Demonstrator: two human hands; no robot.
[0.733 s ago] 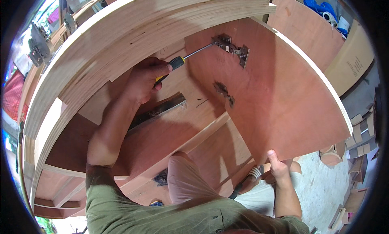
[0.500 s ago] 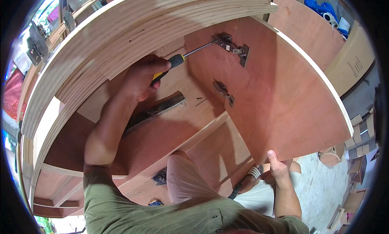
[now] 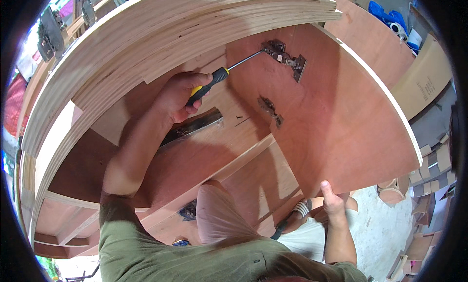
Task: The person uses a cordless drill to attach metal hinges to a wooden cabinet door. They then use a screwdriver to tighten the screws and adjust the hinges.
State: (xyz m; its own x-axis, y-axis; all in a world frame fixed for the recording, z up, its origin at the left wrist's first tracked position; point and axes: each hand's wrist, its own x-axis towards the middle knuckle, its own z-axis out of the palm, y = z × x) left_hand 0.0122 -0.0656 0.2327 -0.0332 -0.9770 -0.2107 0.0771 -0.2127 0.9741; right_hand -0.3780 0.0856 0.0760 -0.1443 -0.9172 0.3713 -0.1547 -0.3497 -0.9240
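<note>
My left hand [image 3: 178,96] is closed around a black and yellow screwdriver [image 3: 221,76]. Its thin metal shaft slants up to the right, and the tip meets the near end of the upper cabinet hinge [image 3: 278,53]. That hinge is fixed to the inner face of a reddish-brown curved wooden door panel [image 3: 351,116]. Lower on the same face is a second hinge [image 3: 269,111], partly in shadow. My right hand [image 3: 333,199] grips the panel's bottom edge, thumb on the near face and fingers hidden behind it.
Curved layered wooden rims [image 3: 161,43] arch above my left arm. Inside the cabinet lies a dark flat bar [image 3: 195,127]. A wooden ledge [image 3: 239,160] crosses near my knee. Offcuts [image 3: 419,252] lie on the floor at right, below a cardboard sheet [image 3: 423,82].
The view has shifted slightly. My left hand and the screwdriver sit a little further right in the picture, with the tip still at the upper hinge. My right hand keeps its grip.
</note>
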